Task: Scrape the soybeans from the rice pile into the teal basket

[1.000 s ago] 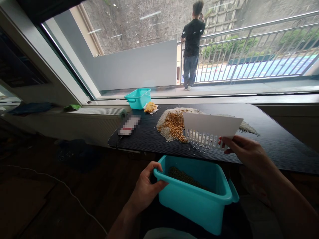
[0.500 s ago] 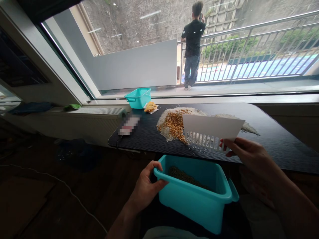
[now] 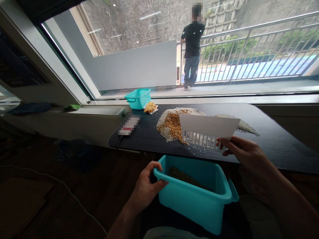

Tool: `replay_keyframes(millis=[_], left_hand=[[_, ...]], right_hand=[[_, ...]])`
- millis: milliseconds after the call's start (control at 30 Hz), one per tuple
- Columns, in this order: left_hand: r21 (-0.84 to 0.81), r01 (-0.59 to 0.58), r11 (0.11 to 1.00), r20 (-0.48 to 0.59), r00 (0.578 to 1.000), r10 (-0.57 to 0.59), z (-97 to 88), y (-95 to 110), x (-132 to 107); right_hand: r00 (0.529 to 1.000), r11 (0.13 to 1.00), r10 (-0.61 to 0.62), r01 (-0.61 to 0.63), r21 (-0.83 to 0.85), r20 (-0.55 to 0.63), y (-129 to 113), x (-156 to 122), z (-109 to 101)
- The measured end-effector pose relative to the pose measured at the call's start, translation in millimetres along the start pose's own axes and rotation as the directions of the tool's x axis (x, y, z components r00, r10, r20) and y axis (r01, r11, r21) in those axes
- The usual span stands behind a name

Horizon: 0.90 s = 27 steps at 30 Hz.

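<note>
My left hand (image 3: 148, 184) grips the left rim of a turquoise plastic bin (image 3: 191, 202), thumb outside and fingers over the edge. Dark green beans or grains (image 3: 184, 176) lie in the bottom of that bin. Between the thumb and fingers of my right hand (image 3: 245, 154) is a white slotted scraper (image 3: 209, 126), held by its right end above the table's near edge. Behind the scraper, partly hidden by it, spreads a pile of yellow soybeans (image 3: 171, 124) mixed with white rice-like grains (image 3: 163, 116). Another pale heap of grains (image 3: 248, 127) shows to its right.
The dark table (image 3: 274, 146) stands against the window. A second turquoise bin (image 3: 139, 99) and a crumpled yellow cloth-like item (image 3: 151, 107) sit at its back left, near a blurred flat object (image 3: 129, 125) with a cable. Outside, a person (image 3: 191, 49) stands at a railing.
My right hand has shifted slightly left with the scraper. My left hand and the bin have stayed in place.
</note>
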<state>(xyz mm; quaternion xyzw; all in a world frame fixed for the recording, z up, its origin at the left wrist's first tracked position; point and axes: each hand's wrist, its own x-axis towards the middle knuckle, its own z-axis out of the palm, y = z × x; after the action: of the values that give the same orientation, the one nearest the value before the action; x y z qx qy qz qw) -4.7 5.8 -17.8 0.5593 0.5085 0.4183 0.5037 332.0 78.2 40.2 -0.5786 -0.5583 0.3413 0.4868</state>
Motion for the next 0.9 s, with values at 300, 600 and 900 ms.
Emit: replay_keyframes(millis=[300,600,900], left_hand=[[-0.023,0.002,1.0,0.006,1.0,-0.002,1.1,1,0],[-0.007,0.0,1.0,0.001,1.0,0.0,0.9,1,0],[-0.014,0.007,1.0,-0.001,1.0,-0.007,0.3,1,0]], right_hand=[[0.999,0.999,0.044,-0.043,0.026,-0.032,16,-3,-20],[0.996,0.996,0.074,-0.071,0.055,-0.042,15,-7,-22],[0.995,0.994,0.098,-0.097,0.045,-0.01,14,-9,-15]])
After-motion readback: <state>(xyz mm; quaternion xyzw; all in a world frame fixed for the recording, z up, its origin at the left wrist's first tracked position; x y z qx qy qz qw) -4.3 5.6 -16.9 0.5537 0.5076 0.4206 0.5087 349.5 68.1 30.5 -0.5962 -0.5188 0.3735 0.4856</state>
